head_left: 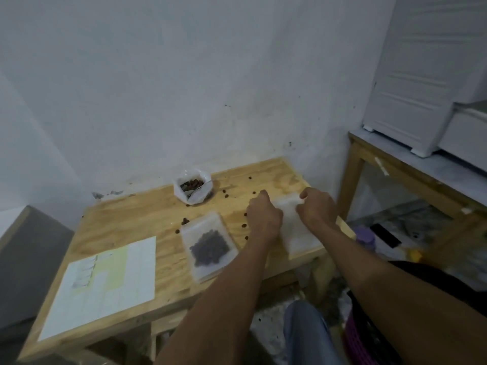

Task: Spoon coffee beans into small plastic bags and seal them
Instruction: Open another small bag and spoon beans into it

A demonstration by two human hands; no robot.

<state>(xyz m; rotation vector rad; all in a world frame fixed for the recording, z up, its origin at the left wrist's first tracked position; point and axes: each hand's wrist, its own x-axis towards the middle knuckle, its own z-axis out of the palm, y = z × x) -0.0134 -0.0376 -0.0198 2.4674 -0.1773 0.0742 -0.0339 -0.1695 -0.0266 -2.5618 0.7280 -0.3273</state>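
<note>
Two hands pinch an empty plastic bag (pixel 295 227) at the right end of the wooden table (pixel 126 219).

Taking the filled bag (pixel 209 245) of beans as landmark: to its left a printed paper sheet (pixel 105 283) lies flat on the table; behind it stands an open white pouch (pixel 191 186) with coffee beans inside, and loose beans (pixel 238 193) are scattered around it. Just right of the filled bag, the left hand (pixel 263 218) has curled fingers and pinches the left edge of the empty bag; the right hand (pixel 317 208) pinches its far right corner. The empty bag lies between the hands, near the table edge. The fingertips are hidden behind the knuckles, and the bag's opening is blurred. Further right a white appliance (pixel 411 101) on a second bench (pixel 395 175) is cut off.
</note>
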